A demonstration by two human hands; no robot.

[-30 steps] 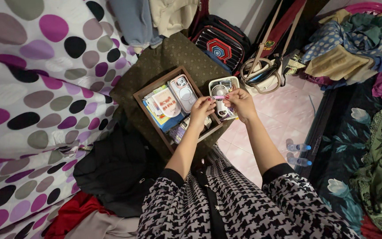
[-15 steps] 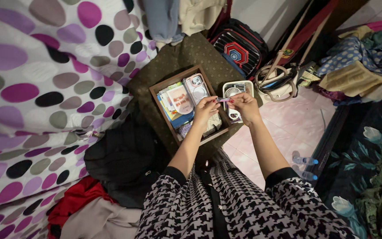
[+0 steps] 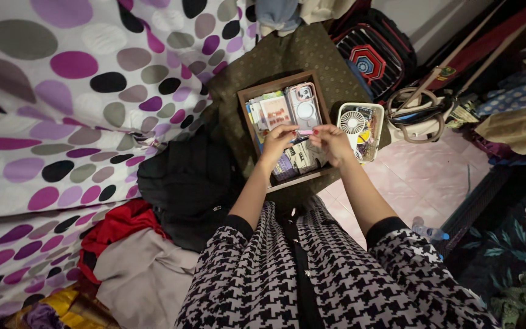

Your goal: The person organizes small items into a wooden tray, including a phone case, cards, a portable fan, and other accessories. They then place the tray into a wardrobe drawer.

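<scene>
My left hand (image 3: 279, 139) and my right hand (image 3: 330, 141) meet over a shallow wooden tray (image 3: 246, 101), each pinching one end of a small pink stick-shaped object (image 3: 304, 132). The tray holds a pink phone case (image 3: 304, 104), colourful cards and booklets (image 3: 271, 109) and small packets near its front. Just right of the tray stands a small white basket (image 3: 375, 135) with a white hand fan (image 3: 352, 122) in it. Both rest on a dark olive patterned cloth (image 3: 281, 58).
A polka-dot sheet (image 3: 62, 103) covers the left. Black and red clothes (image 3: 181, 183) lie beside my knees. A dark backpack (image 3: 369, 58), a cream handbag (image 3: 418, 116) and heaped cloth fill the back right. A plastic bottle (image 3: 428, 232) lies on the pink tile floor.
The view swung so the tray and basket now sit further right and higher. My hands, still holding the pink object, shifted from over the basket to over the tray.
</scene>
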